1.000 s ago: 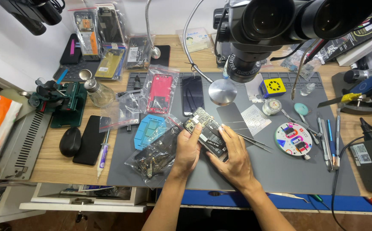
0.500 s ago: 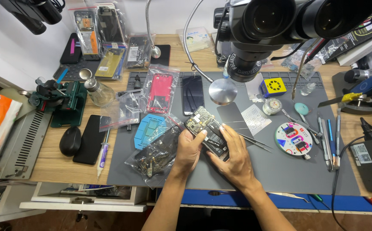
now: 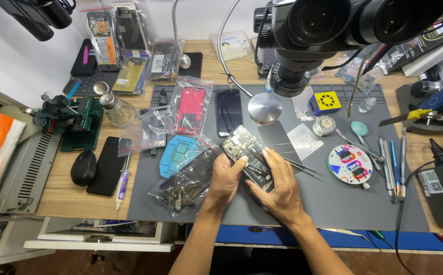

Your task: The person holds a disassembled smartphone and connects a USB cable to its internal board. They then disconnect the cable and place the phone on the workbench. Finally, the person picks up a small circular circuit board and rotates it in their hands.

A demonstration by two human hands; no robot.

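The opened phone (image 3: 247, 157) is held a little above the grey mat (image 3: 303, 203), gripped by the left hand (image 3: 225, 179) and the right hand (image 3: 277, 189); since a moment ago it is hardly moved, so work is kept up. The wooden desk (image 3: 58, 196) is crowded with bagged parts (image 3: 183, 184), tweezers (image 3: 303, 167) and a microscope (image 3: 303, 35).

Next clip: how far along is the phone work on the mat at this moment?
Done: the opened phone has its back off, with its board and battery exposed. In hand: the left hand and right hand both grip it above the grey mat. Left: it is still open; the tweezers lie unused beside it, and the bag of parts and red back cover stay bagged.
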